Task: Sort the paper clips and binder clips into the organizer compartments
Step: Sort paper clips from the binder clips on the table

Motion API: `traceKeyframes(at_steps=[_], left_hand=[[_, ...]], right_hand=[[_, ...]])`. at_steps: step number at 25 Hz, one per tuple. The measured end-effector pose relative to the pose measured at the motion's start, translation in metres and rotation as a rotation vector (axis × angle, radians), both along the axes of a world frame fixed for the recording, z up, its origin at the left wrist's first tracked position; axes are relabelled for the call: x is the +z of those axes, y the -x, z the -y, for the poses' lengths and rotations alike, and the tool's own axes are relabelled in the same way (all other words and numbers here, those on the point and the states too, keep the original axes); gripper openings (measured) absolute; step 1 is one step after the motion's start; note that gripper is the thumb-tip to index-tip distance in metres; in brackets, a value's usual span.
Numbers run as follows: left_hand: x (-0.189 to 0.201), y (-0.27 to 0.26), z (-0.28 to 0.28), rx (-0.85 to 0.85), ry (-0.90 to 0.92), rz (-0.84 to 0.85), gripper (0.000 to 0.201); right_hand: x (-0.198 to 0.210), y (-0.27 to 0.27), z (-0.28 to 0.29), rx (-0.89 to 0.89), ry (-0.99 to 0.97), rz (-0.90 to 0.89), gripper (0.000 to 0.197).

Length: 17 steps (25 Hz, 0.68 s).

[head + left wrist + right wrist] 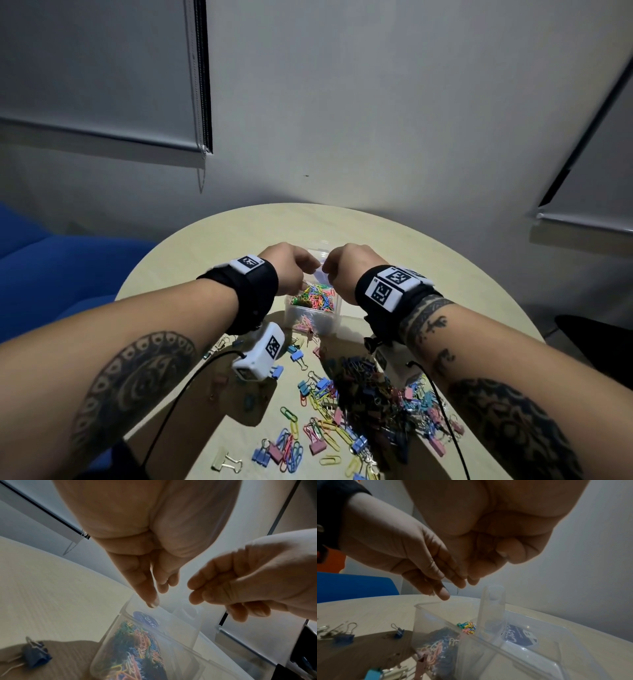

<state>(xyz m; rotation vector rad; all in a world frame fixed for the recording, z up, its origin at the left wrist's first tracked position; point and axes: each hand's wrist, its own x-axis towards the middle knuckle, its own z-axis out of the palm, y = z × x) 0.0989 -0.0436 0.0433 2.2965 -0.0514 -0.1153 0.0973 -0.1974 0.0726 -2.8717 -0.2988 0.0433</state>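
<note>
Both hands hover close together over a clear plastic organizer (329,320) on the round table. My left hand (301,270) points its bunched fingers down and pinches a thin wire paper clip (458,592) that hangs just above the organizer's rim (426,603). My right hand (334,270) has its fingers curled in beside it, and nothing shows in it. Coloured paper clips (313,298) fill one compartment, and pale ones lie in the near compartment. A mixed pile of binder clips and paper clips (359,394) lies on the table below my wrists.
The organizer has a tall clear centre handle (493,608) and a blue sticker (518,637) in a far compartment. Loose blue binder clips (36,657) lie left of the organizer. A blue seat (51,274) stands to the left, a wall behind.
</note>
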Motion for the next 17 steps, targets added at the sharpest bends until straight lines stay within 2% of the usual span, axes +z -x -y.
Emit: traceKeyframes(at_steps=[4, 6, 8, 11, 13, 15, 17], left_hand=[[0.002, 0.021, -0.002, 0.011, 0.14, 0.034, 0.027], [0.001, 0.037, -0.007, -0.033, 0.071, 0.056, 0.014], [-0.003, 0.057, -0.013, -0.138, -0.065, 0.006, 0.005], [-0.019, 0.087, -0.015, -0.337, -0.393, -0.105, 0.009], [-0.032, 0.099, -0.01, -0.401, -0.535, -0.134, 0.021], [-0.04, 0.104, -0.003, -0.408, -0.558, -0.112, 0.033], [-0.043, 0.105, 0.006, -0.414, -0.529, -0.075, 0.031]], right_hand=[[0.0, 0.033, 0.005, 0.054, -0.052, 0.006, 0.016], [-0.007, 0.055, 0.007, 0.112, -0.059, -0.064, 0.009], [-0.02, 0.076, 0.008, 0.166, -0.028, -0.174, 0.008], [-0.043, 0.098, 0.006, 0.235, 0.174, -0.28, 0.015], [-0.055, 0.103, 0.005, 0.228, 0.261, -0.285, 0.018], [-0.06, 0.101, 0.003, 0.22, 0.255, -0.267, 0.018], [-0.061, 0.098, 0.004, 0.214, 0.228, -0.252, 0.018]])
